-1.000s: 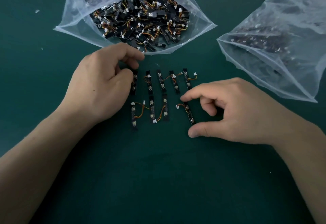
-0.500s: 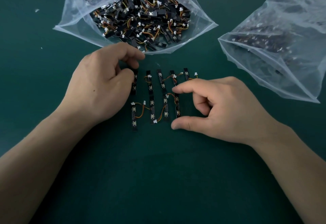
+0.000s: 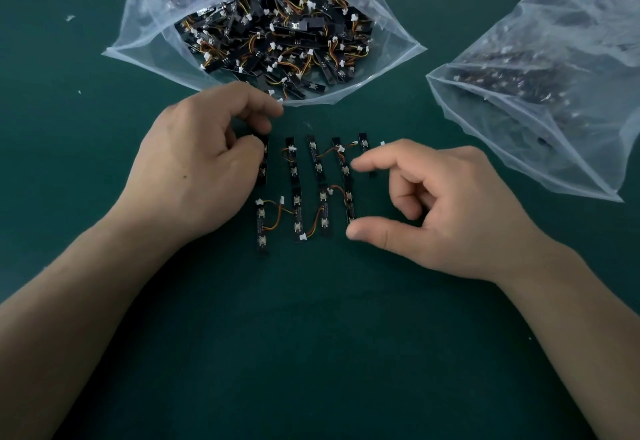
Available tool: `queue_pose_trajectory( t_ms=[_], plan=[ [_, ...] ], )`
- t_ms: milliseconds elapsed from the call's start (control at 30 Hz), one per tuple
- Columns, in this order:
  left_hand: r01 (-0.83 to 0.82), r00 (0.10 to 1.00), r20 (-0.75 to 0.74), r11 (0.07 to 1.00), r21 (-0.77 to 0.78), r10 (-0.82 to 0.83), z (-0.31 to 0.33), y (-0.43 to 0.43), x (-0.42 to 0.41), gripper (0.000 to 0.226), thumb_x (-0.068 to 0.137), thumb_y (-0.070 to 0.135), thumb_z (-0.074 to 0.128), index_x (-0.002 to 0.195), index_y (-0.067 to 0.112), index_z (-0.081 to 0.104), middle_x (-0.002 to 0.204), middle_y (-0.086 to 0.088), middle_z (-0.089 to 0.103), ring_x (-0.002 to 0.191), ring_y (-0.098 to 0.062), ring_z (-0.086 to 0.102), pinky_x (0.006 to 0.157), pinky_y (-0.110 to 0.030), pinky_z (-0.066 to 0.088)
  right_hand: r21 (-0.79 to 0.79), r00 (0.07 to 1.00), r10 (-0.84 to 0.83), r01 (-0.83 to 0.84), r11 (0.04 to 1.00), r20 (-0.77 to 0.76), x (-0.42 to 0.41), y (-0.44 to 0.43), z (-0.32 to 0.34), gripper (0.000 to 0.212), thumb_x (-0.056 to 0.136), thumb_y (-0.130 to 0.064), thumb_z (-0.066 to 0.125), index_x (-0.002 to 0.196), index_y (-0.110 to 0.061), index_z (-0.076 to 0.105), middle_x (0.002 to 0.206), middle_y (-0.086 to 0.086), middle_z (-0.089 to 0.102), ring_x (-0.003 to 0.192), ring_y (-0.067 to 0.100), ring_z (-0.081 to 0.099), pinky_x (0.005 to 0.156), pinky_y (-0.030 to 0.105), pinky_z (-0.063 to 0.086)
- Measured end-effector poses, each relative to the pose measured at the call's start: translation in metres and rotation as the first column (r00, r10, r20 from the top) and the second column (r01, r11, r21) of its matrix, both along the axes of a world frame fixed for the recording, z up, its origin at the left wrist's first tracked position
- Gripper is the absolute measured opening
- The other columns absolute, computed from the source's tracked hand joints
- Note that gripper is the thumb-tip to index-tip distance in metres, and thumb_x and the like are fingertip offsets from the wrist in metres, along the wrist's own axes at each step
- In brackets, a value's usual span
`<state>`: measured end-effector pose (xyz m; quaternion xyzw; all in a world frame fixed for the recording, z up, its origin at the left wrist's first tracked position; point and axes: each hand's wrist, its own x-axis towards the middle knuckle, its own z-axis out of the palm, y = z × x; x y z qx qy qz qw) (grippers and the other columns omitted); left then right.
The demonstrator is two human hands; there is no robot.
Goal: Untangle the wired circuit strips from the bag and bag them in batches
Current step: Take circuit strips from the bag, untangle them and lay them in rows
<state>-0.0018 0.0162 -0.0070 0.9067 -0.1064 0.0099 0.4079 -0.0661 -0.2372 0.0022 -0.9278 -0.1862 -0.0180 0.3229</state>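
Observation:
Several black wired circuit strips (image 3: 295, 162) lie in two rows on the green mat, with orange wires and white plugs. My left hand (image 3: 204, 159) is curled over the leftmost top-row strip (image 3: 265, 162), thumb and fingers pinching it. My right hand (image 3: 433, 204) brackets the rightmost bottom-row strip (image 3: 349, 204) lengthwise: the thumb tip touches its near end and the index tip sits at its far end, other fingers curled. An open clear bag (image 3: 149, 31) behind the rows holds a tangled heap of strips (image 3: 277, 41).
A second clear bag (image 3: 554, 76) with dark strips inside lies at the right, its mouth toward the rows. Bare green mat (image 3: 311, 335) stretches toward me between my forearms. Small white scraps (image 3: 70, 18) lie at the far left.
My right hand slid the loose strip left into the bottom row beside the others. My left hand has stayed on the leftmost top-row strip.

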Motion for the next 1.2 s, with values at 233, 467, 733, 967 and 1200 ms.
queue_pose_trajectory(
  t_ms=[233,467,733,967,1200],
  plan=[
    [-0.007,1.000,-0.006,1.000,-0.022,0.007,-0.003,0.001,0.001,0.048,0.080,0.016,0.044,0.114,0.039,0.070,0.101,0.025,0.069,0.077,-0.004,0.060,0.069,-0.026,0.045,-0.059,0.997,-0.062,0.064,0.996,0.040,0.000,0.001,-0.002,0.049,0.089,-0.065,0.063,0.115,-0.025,0.072,0.057,-0.014,0.044,0.054,0.005,0.050,0.055,0.028,0.041],
    [-0.006,1.000,-0.020,0.998,-0.058,0.005,-0.004,0.002,0.002,0.045,0.088,0.014,0.044,0.115,0.038,0.071,0.104,0.023,0.070,0.092,0.000,0.061,0.077,-0.030,0.046,-0.156,0.997,-0.055,0.063,0.986,0.058,0.000,0.006,-0.001,0.052,0.090,-0.070,0.056,0.120,-0.031,0.072,0.055,-0.016,0.039,0.054,0.002,0.048,0.057,0.036,0.049],
    [-0.011,1.000,-0.023,0.997,-0.072,0.009,-0.004,0.003,0.002,0.039,0.093,0.023,0.043,0.115,0.038,0.072,0.103,0.023,0.070,0.090,0.004,0.060,0.074,-0.024,0.042,-0.203,0.995,-0.045,0.061,0.977,0.085,0.000,0.009,0.000,0.056,0.092,-0.072,0.050,0.128,-0.033,0.068,0.056,-0.016,0.036,0.054,0.001,0.046,0.055,0.034,0.047],
    [-0.015,1.000,-0.028,0.997,-0.080,0.013,-0.004,0.002,0.002,0.038,0.093,0.026,0.044,0.115,0.038,0.071,0.102,0.024,0.070,0.091,0.003,0.060,0.077,-0.027,0.044,-0.011,0.965,-0.101,0.107,0.994,0.241,0.008,0.008,-0.004,0.030,0.098,-0.043,0.063,0.112,-0.017,0.069,0.078,-0.010,0.054,0.072,0.010,0.054,0.068,0.039,0.049],
    [-0.013,0.999,-0.034,0.997,-0.078,0.010,-0.004,0.002,0.003,0.039,0.091,0.026,0.044,0.115,0.038,0.072,0.101,0.025,0.070,0.089,0.006,0.059,0.074,-0.025,0.042,-0.244,0.979,-0.080,0.125,0.962,0.187,0.053,0.012,0.002,0.045,0.108,-0.048,0.040,0.138,-0.024,0.063,0.141,-0.009,0.053,0.133,0.016,0.043,0.111,0.034,0.025]
  ],
)
